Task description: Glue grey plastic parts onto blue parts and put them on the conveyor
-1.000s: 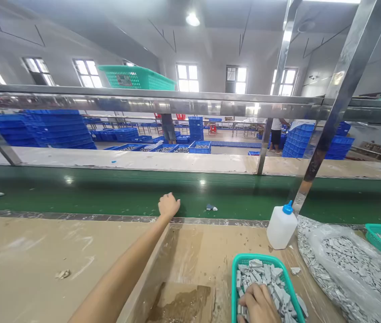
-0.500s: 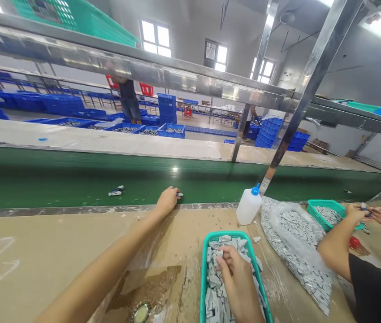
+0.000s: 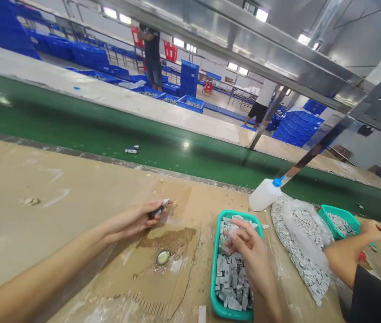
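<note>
My left hand (image 3: 141, 219) rests on the brown bench, fingers closed on a small dark and grey part (image 3: 159, 209) that sticks out past the thumb. My right hand (image 3: 246, 244) hovers over a teal basket (image 3: 214, 273) filled with several small grey blocks (image 3: 231, 278); its fingers are pinched together on a grey block at the basket's far end. A round glue-soaked pad (image 3: 162, 257) lies on stained cardboard (image 3: 173, 264) between my two hands.
A white squeeze bottle with a blue cap (image 3: 265, 194) leans near the green conveyor belt (image 3: 110, 139), where a small assembled part (image 3: 132, 149) lies. A clear bag of grey blocks (image 3: 300, 242) and a second teal basket (image 3: 340, 222) sit right, beside a co-worker's arm (image 3: 345, 255).
My left hand has drawn back from the belt's edge to the bench, holding a part. My right hand has lifted to the basket's far end. The view has tilted down and left.
</note>
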`<action>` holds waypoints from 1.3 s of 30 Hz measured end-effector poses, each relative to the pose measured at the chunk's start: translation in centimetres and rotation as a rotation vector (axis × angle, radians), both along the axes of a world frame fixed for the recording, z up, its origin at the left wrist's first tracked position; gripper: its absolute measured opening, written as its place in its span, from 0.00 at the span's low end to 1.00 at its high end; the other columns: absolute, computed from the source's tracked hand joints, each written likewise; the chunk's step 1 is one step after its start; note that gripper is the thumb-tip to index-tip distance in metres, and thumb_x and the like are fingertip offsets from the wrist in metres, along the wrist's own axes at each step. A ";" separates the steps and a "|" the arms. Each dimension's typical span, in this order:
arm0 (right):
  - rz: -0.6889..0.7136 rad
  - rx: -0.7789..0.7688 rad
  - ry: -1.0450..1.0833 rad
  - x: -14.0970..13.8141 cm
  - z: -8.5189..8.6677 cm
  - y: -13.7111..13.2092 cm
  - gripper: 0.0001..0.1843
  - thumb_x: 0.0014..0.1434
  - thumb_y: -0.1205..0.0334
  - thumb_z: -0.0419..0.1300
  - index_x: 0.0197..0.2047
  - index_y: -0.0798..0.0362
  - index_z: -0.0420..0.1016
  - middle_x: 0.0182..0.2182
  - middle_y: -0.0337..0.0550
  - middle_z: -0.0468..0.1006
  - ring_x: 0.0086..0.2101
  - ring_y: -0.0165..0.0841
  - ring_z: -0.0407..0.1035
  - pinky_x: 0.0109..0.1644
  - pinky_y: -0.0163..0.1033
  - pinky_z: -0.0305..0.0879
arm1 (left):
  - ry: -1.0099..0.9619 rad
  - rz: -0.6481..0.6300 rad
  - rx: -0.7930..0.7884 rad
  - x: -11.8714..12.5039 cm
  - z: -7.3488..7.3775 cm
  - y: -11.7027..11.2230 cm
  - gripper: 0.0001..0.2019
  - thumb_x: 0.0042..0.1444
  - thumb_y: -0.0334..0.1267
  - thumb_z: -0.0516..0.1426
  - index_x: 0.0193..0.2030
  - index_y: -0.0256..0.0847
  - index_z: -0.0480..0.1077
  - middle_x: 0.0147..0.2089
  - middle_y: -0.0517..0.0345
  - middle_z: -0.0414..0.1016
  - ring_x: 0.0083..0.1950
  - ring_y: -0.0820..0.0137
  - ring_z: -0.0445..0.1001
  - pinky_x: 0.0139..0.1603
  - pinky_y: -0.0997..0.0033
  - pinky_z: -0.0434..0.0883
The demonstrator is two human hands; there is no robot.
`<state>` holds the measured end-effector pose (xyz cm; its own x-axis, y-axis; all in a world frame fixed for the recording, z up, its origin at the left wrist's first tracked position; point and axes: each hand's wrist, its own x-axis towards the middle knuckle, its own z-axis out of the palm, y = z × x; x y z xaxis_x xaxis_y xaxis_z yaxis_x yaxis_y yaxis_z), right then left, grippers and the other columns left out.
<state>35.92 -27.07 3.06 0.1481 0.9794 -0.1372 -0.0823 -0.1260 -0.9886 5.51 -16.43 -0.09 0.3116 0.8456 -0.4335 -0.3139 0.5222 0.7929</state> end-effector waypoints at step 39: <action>0.249 0.465 -1.022 -10.1 -5.7 -3.2 0.12 0.66 0.66 0.62 0.51 0.52 0.81 0.43 0.47 0.84 0.40 0.34 0.79 0.45 0.38 0.76 | -0.543 0.043 -0.042 -2.3 -1.3 -3.8 0.05 0.54 0.25 0.64 0.38 0.29 0.77 0.38 0.54 0.76 0.39 0.74 0.73 0.57 0.67 0.67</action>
